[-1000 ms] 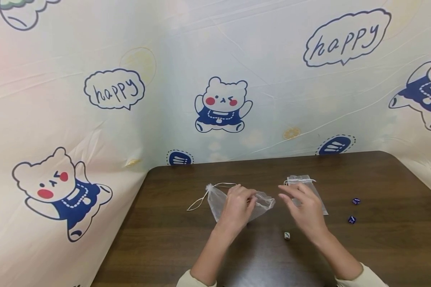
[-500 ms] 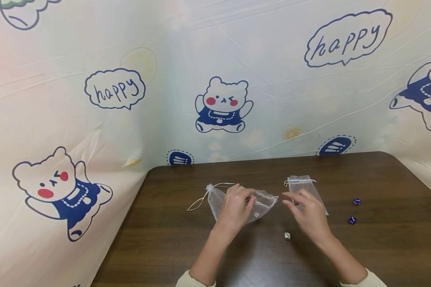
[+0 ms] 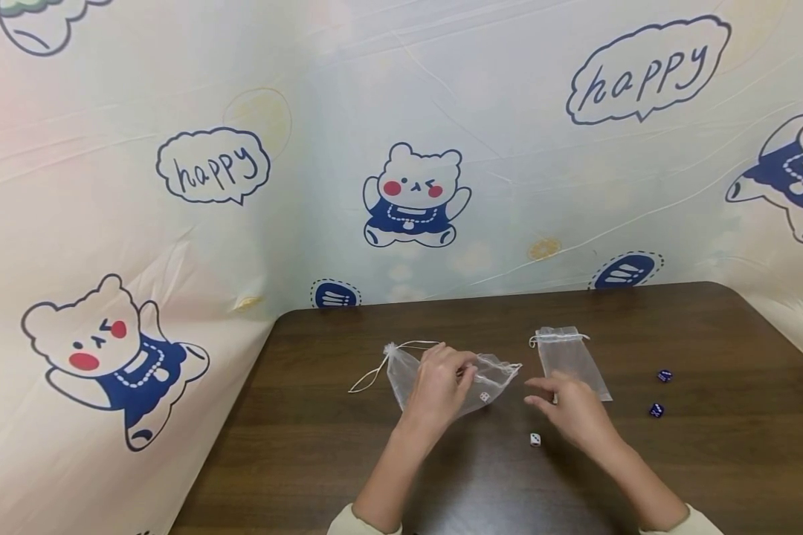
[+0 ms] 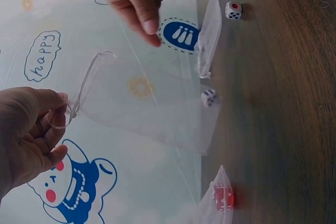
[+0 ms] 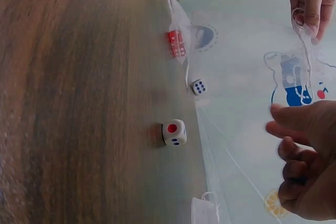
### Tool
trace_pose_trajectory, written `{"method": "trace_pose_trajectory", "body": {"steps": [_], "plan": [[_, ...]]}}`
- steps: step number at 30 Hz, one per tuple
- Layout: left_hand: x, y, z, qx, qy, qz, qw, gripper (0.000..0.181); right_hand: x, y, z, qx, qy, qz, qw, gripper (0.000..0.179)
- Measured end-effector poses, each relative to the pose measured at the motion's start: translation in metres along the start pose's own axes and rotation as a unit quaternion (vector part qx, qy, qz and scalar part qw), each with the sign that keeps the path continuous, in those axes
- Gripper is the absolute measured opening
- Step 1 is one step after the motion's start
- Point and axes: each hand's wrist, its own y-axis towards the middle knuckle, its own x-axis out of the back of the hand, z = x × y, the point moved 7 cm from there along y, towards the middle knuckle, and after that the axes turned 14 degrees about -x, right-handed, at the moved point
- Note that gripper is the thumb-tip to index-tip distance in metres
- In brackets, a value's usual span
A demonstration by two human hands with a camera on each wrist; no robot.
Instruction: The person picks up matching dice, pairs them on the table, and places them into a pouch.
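Observation:
My left hand point(image 3: 442, 383) pinches the drawstring top of a sheer white drawstring pouch point(image 4: 152, 114). Inside it, at the bottom, lies a white die point(image 4: 209, 97), which also shows through the mesh in the head view. To the right, my right hand point(image 3: 578, 409) holds nothing; its thumb and forefinger are a little apart in the head view. Below its fingertips a loose white die point(image 3: 535, 440) rests on the table. Behind my left hand lies a tied pouch point(image 3: 401, 371), with red dice point(image 4: 223, 196) inside it in the left wrist view.
Another flat sheer pouch point(image 3: 572, 364) lies on the brown table point(image 3: 308, 461) behind my right hand. Two blue dice point(image 3: 656, 410) sit farther right. A printed cloth point(image 3: 508, 148) hangs around the table's back and sides.
My right hand has drawn away from the held pouch and lowered toward the loose white die. A die now shows through the pouch, where none was plain a second ago. My left hand stays put.

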Motion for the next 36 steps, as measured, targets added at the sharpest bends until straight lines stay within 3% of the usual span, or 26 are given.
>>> {"method": "trace_pose_trajectory", "body": {"steps": [6, 16, 22, 25, 36], "plan": [[0.001, 0.000, 0.000, -0.004, 0.001, -0.006, 1.0000, 0.008, -0.018, -0.002, -0.007, -0.005, -0.034, 0.096, 0.9948, 0.027], [0.001, 0.000, 0.000, -0.002, 0.004, 0.001, 1.0000, 0.008, -0.029, -0.008, -0.013, -0.016, -0.058, 0.167, 0.9842, 0.027], [0.000, 0.000, 0.000, -0.001, -0.002, 0.007, 1.0000, 0.008, -0.036, -0.014, -0.016, -0.015, -0.076, 0.216, 0.9734, 0.010], [0.000, 0.000, 0.000, 0.000, 0.001, 0.011, 0.9999, 0.007, -0.038, -0.015, -0.018, -0.021, -0.082, 0.225, 0.9706, 0.007], [0.000, -0.001, -0.001, -0.002, -0.001, 0.004, 1.0000, 0.006, -0.042, -0.017, -0.021, -0.017, -0.093, 0.213, 0.9724, 0.024]]}}
